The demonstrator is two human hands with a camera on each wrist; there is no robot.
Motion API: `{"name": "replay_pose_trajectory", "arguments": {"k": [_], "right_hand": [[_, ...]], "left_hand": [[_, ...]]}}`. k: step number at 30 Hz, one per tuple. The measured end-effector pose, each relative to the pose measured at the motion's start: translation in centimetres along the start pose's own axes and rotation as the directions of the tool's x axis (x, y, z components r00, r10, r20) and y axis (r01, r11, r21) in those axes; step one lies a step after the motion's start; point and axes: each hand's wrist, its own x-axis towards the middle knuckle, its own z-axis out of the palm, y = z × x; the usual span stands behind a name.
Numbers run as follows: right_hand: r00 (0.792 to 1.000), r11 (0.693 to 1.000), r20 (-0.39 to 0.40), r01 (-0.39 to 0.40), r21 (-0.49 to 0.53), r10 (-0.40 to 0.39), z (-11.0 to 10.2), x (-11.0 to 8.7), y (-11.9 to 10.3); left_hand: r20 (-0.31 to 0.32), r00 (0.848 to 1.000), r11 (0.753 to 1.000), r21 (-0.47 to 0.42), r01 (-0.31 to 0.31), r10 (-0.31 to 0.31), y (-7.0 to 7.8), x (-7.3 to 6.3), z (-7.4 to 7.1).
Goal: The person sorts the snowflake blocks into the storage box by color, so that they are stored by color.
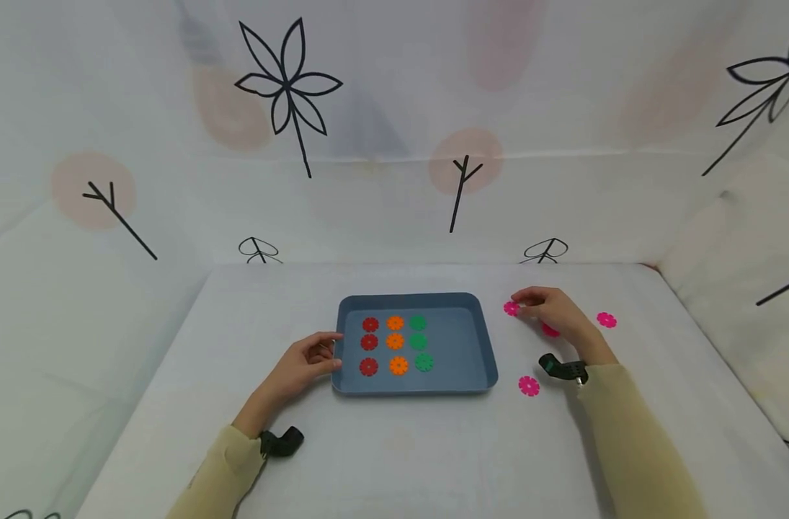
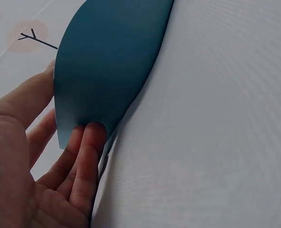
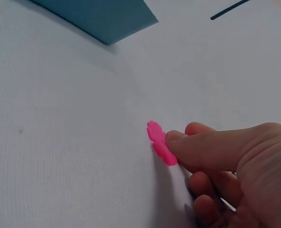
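A blue-grey tray [image 1: 459, 353] lies on the white table. My left hand [image 1: 306, 358] grips its left rim; in the left wrist view the thumb is at the rim and fingers press the tray's outer wall [image 2: 111, 57]. Beyond the tray's right side, my right hand [image 1: 556, 313] pinches a pink flower-shaped disc [image 3: 159, 142] between thumb and fingers, close over the cloth. Inside the tray, flower-shaped discs stand in columns: three red [image 1: 370, 342], three orange [image 1: 395, 342] and three green [image 1: 418, 342]. Another pink disc [image 1: 550, 330] is partly hidden under the right hand.
Two more loose pink discs lie on the table: one pink disc [image 1: 607, 319] right of the right hand, one pink disc [image 1: 529, 386] nearer the front. White cloth [image 1: 407, 447] covers the table, and a patterned white curtain [image 1: 381, 202] rises behind it.
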Motion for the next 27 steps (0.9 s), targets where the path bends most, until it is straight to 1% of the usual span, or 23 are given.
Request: {"name": "replay_pose_trajectory", "arguments": {"k": [4, 11, 15, 19, 27], "right_hand": [[0.999, 1.0, -0.032, -0.016, -0.004, 0.015, 0.4, -0.1, -0.4], [0.994, 0.998, -0.083, -0.065, -0.003, 0.065, 1.0, -0.4, -0.6], [0.994, 0.999, -0.101, -0.053, -0.003, 0.052, 1.3, -0.5, -0.8], [0.993, 0.999, -0.107, -0.042, -0.015, 0.04, 1.5, -0.6, -0.8], [0.994, 0.999, -0.106, -0.038, -0.015, 0.036, 1.6, -0.4, -0.5]], "left_hand": [[-0.004, 1.0, 1.0, -0.012, -0.016, 0.016, 0.1, 0.0, -0.1], [-0.004, 1.0, 1.0, -0.009, 0.011, -0.011, 0.2, -0.1, 0.1], [-0.006, 1.0, 1.0, -0.008, 0.013, -0.013, 0.1, -0.2, 0.2], [0.001, 1.0, 1.0, -0.01, 0.002, -0.002, 0.0, -0.1, 0.2], [-0.008, 1.0, 1.0, -0.004, 0.022, -0.022, 0.1, -0.1, 0.1]]}}
